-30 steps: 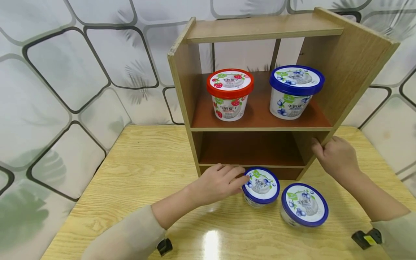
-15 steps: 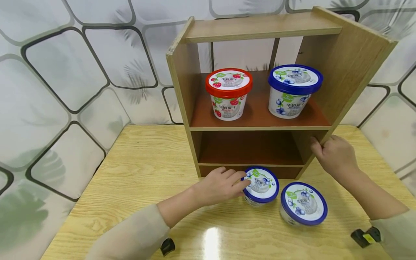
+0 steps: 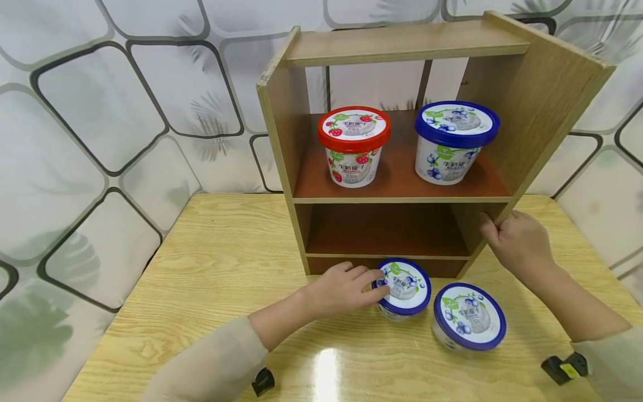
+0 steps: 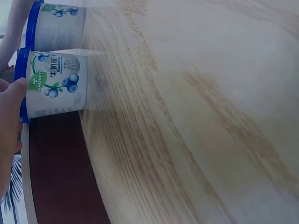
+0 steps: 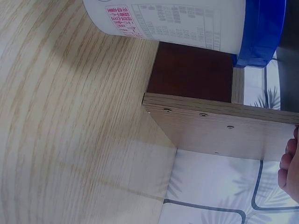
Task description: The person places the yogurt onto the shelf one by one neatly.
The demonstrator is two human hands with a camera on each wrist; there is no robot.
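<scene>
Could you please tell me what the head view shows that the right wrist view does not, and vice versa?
Only the head view shows the strawberry tub and the left hand. Only the right wrist view shows screw heads on the outside of the shelf unit and red print on a blue-lidded tub. Both show the shelf unit, a blue-lidded tub, the right hand and the tabletop.

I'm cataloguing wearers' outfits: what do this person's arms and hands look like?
The left hand and right hand are bare, with no gloves. The left sleeve and right sleeve are plain pale beige, ending short of the wrists. A small black piece shows by the left sleeve; the right sleeve's black piece has a yellow patch.
</scene>
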